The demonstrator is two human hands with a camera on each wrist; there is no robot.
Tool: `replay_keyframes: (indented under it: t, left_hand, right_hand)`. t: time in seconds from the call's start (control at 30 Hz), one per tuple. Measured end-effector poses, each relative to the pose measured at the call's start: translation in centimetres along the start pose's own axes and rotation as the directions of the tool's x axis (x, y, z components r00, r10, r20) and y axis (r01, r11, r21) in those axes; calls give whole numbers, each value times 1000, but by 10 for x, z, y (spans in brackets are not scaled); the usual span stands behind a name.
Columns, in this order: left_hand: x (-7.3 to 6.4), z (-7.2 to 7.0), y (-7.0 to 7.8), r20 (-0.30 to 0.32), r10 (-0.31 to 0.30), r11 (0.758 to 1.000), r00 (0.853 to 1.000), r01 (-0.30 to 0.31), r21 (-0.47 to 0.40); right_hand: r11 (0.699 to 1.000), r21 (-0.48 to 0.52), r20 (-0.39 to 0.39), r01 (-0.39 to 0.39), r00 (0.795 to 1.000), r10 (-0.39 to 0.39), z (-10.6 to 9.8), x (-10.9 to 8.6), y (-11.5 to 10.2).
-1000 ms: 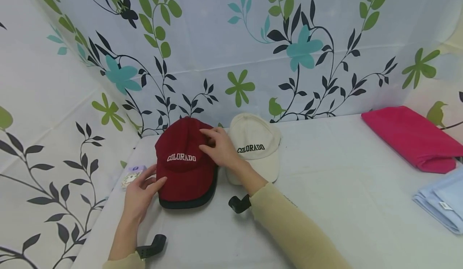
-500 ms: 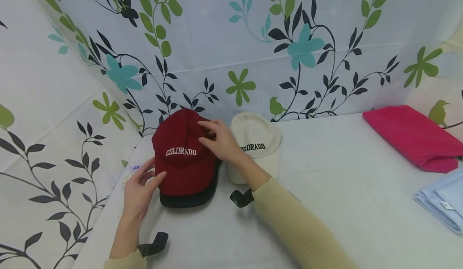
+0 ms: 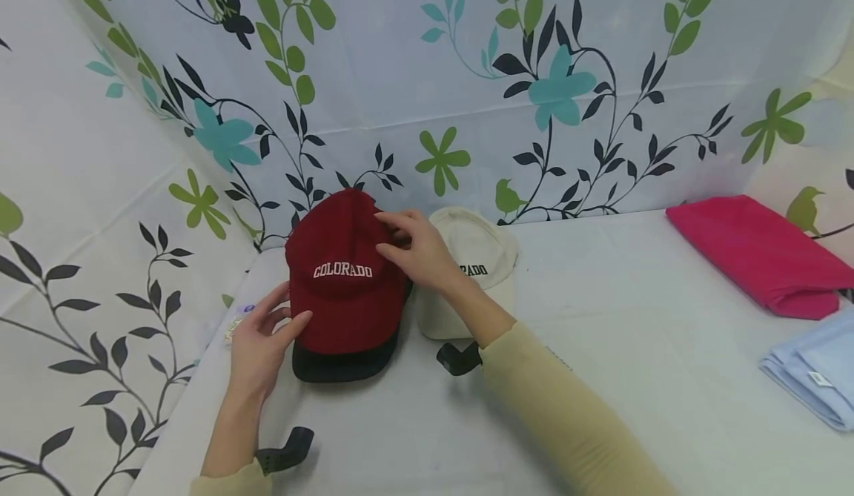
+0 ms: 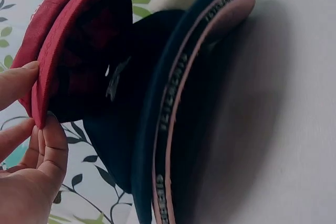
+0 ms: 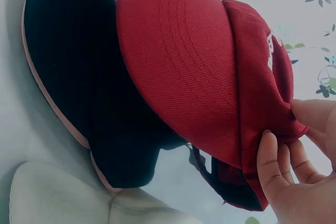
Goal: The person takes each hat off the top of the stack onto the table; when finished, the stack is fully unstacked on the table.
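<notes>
A red baseball cap (image 3: 347, 311) with white COLORADO lettering is held between both hands, raised over a dark navy cap (image 3: 343, 365). My left hand (image 3: 256, 344) pinches the red brim at its left edge, thumb on top and fingers below, as the left wrist view shows. On the other side my right hand (image 3: 427, 255) pinches the crown's right side. In the right wrist view a gap shows between the red brim (image 5: 178, 61) and the navy cap (image 5: 79, 61), which has pink-edged trim. A cream cap (image 3: 460, 318) with black lettering sits just right, partly behind my right hand.
A small light-coloured packet (image 3: 235, 325) lies left of the caps, mostly behind my left hand. At the right are a folded pink cloth (image 3: 754, 251) and a folded light blue cloth (image 3: 814, 377). A leaf-patterned curtain (image 3: 400, 73) hangs behind the white table (image 3: 600, 333).
Both hands have lifted the red cap up and slightly to the right, uncovering more of the navy brim below it. My right hand now covers more of the cream cap's lettering.
</notes>
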State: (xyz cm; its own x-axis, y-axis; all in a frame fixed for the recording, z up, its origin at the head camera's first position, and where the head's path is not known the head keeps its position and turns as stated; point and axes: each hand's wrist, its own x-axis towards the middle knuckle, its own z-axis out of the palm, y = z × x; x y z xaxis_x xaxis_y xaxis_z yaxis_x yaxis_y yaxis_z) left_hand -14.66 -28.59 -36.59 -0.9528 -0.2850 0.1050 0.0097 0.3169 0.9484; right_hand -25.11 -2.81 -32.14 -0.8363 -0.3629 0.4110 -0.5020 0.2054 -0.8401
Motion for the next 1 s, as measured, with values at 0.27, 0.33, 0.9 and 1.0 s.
replay_keyframes:
  t: [0.27,0.33,0.9,1.0]
  left_hand:
    - [-3,10,10,37,45,997,998,-42,-71]
    - [-4,13,11,38,58,996,998,-55,-76]
    - [3,47,23,77,159,977,984,-146,-156]
    - [5,55,25,96,186,975,978,-172,-139]
  right_hand:
    - [999,32,-22,-4,1000,5,-13,-6,0]
    - [1000,31,-23,-8,1000,8,-16,-7,1]
    - [999,45,-76,4,997,0,-53,-17,9]
    - [999,44,-92,3,996,1,-62,-18,9]
